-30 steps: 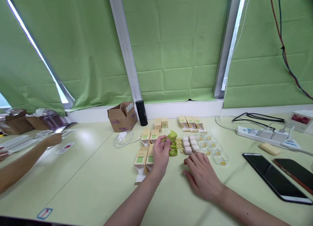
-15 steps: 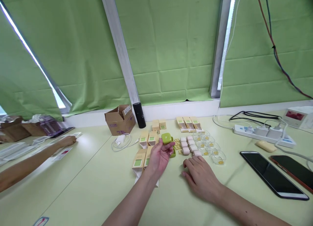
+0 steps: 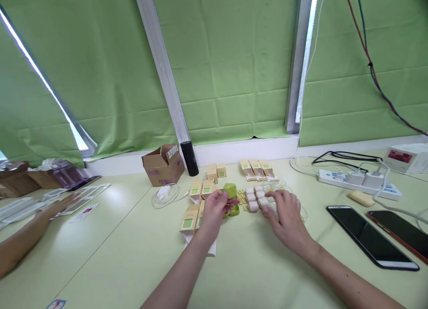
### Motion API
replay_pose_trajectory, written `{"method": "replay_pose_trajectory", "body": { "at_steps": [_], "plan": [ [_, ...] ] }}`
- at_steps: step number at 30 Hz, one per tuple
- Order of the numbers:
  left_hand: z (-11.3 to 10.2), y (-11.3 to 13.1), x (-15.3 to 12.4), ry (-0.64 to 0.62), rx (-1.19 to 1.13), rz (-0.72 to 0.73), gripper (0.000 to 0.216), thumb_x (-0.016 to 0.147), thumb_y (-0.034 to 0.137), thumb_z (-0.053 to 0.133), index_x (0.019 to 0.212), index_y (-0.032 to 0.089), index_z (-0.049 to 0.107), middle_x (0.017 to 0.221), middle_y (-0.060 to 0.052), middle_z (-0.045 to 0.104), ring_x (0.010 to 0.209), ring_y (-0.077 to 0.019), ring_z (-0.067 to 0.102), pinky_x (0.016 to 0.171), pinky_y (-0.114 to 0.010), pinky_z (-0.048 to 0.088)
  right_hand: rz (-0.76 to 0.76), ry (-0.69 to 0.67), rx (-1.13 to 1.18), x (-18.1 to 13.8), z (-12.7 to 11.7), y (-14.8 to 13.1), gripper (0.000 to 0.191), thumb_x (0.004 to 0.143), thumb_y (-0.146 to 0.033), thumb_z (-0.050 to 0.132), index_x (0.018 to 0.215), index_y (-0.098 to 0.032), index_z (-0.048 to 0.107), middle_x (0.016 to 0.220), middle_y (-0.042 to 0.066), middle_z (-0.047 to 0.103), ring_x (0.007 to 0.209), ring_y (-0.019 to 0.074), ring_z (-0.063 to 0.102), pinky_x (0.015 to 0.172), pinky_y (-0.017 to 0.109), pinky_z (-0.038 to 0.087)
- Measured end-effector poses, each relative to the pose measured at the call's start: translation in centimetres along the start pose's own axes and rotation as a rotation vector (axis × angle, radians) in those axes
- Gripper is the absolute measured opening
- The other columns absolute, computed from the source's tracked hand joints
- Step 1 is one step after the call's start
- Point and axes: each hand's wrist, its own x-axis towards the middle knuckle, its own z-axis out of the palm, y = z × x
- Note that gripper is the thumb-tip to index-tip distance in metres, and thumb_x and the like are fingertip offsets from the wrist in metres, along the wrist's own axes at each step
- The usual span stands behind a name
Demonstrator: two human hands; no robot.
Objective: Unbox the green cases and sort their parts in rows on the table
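My left hand (image 3: 214,208) pinches a small, rounded-square green case (image 3: 230,190) above the table. Just below it rest more green cases (image 3: 234,209), partly hidden by my fingers. Over the rows of pale pink and white rounded blocks (image 3: 253,206) reaches my right hand (image 3: 288,217). Its thumb and index finger are apart, on either side of a block at the right of the rows. Small yellow pieces (image 3: 241,195) lie between the green cases and the blocks. Clear plastic shells (image 3: 303,214) show partly behind my right hand.
Small tan cartons (image 3: 189,222) stand left of my left hand, with others (image 3: 257,170) farther back. Behind are a cardboard box (image 3: 163,166), black bottle (image 3: 189,158) and white cable (image 3: 165,195). Phones (image 3: 371,237) and a power strip (image 3: 357,184) lie right. Another person's arm (image 3: 30,233) is left.
My right hand has moved up and forward from the table onto the blocks, its fingers spreading. The green case in my left hand has turned. The other person's hand has drawn back leftward.
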Motion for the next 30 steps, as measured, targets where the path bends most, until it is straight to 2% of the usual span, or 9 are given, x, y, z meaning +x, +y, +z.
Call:
{"method": "replay_pose_trajectory", "body": {
  "at_steps": [4, 7, 10, 13, 16, 19, 26, 30],
  "plan": [
    [-0.6, 0.7, -0.5, -0.096, 0.799, 0.294, 0.019, 0.083, 0.029, 0.078, 0.067, 0.023, 0.070, 0.063, -0.003, 0.068, 0.060, -0.0177, 0.056, 0.060, -0.029, 0.034, 0.062, 0.032, 0.002, 0.6, -0.2, 1.4, 0.028, 0.105, -0.039, 0.047, 0.127, -0.023, 0.053, 0.118, 0.011, 0.056, 0.110, 0.0317, 0.049, 0.093, 0.047, 0.041],
    [-0.9, 0.8, -0.9, -0.235, 1.167, 0.448, 0.023, 0.075, 0.017, 0.078, 0.055, 0.026, 0.069, 0.055, -0.001, 0.064, 0.055, -0.0176, 0.051, 0.058, -0.029, 0.027, 0.057, -0.008, -0.006, 0.4, 0.2, 1.4, 0.029, 0.105, -0.038, 0.047, 0.128, -0.023, 0.053, 0.118, 0.011, 0.057, 0.109, 0.0310, 0.050, 0.093, 0.047, 0.041],
    [-0.9, 0.5, -1.2, -0.321, 1.357, 0.446, 0.029, 0.075, 0.016, 0.075, 0.049, 0.025, 0.066, 0.051, -0.001, 0.061, 0.050, -0.0168, 0.048, 0.058, -0.029, 0.024, 0.046, -0.043, -0.009, 0.2, 0.4, 1.0, 0.030, 0.104, -0.039, 0.047, 0.130, -0.023, 0.052, 0.121, 0.011, 0.057, 0.108, 0.0308, 0.050, 0.093, 0.046, 0.041],
    [-0.8, 0.4, -1.2, -0.390, 1.552, 0.325, 0.026, 0.081, 0.021, 0.070, 0.056, 0.025, 0.072, 0.058, -0.003, 0.068, 0.055, -0.0189, 0.055, 0.059, -0.030, 0.028, 0.055, -0.074, 0.006, 0.1, 0.4, 0.8, 0.032, 0.105, -0.041, 0.044, 0.130, -0.023, 0.051, 0.122, 0.012, 0.057, 0.110, 0.0313, 0.049, 0.094, 0.047, 0.041],
    [-0.7, 0.3, -1.1, -0.441, 1.688, 0.205, 0.022, 0.086, 0.028, 0.066, 0.069, 0.026, 0.079, 0.071, -0.005, 0.076, 0.065, -0.0220, 0.063, 0.061, -0.031, 0.034, 0.066, -0.100, 0.012, 0.1, 0.2, 0.7, 0.033, 0.105, -0.044, 0.042, 0.130, -0.023, 0.051, 0.122, 0.012, 0.057, 0.111, 0.0317, 0.049, 0.094, 0.047, 0.041],
    [-0.4, 0.4, -1.2, -0.466, 1.753, 0.149, 0.023, 0.090, 0.031, 0.063, 0.076, 0.026, 0.081, 0.076, -0.006, 0.078, 0.071, -0.0242, 0.068, 0.065, -0.033, 0.039, 0.075, -0.113, 0.004, 0.1, 0.2, 0.6, 0.033, 0.105, -0.043, 0.041, 0.129, -0.023, 0.051, 0.122, 0.012, 0.058, 0.111, 0.0320, 0.050, 0.094, 0.046, 0.041],
    [-0.1, 0.5, -1.4, -0.495, 1.788, 0.150, 0.022, 0.088, 0.026, 0.062, 0.072, 0.025, 0.077, 0.075, -0.007, 0.078, 0.072, -0.0260, 0.071, 0.064, -0.034, 0.039, 0.075, -0.137, 0.011, 0.0, 0.3, 0.4, 0.032, 0.105, -0.041, 0.041, 0.130, -0.024, 0.050, 0.124, 0.012, 0.057, 0.114, 0.0325, 0.048, 0.096, 0.048, 0.040],
    [-0.4, 0.3, -1.4, -0.471, 1.778, 0.158, 0.021, 0.086, 0.025, 0.062, 0.070, 0.024, 0.076, 0.076, -0.009, 0.078, 0.072, -0.0275, 0.071, 0.066, -0.035, 0.040, 0.070, -0.138, 0.007, -0.1, 0.5, 0.4, 0.032, 0.105, -0.042, 0.042, 0.130, -0.023, 0.051, 0.123, 0.012, 0.057, 0.112, 0.0322, 0.048, 0.095, 0.047, 0.040]
  ]
}}
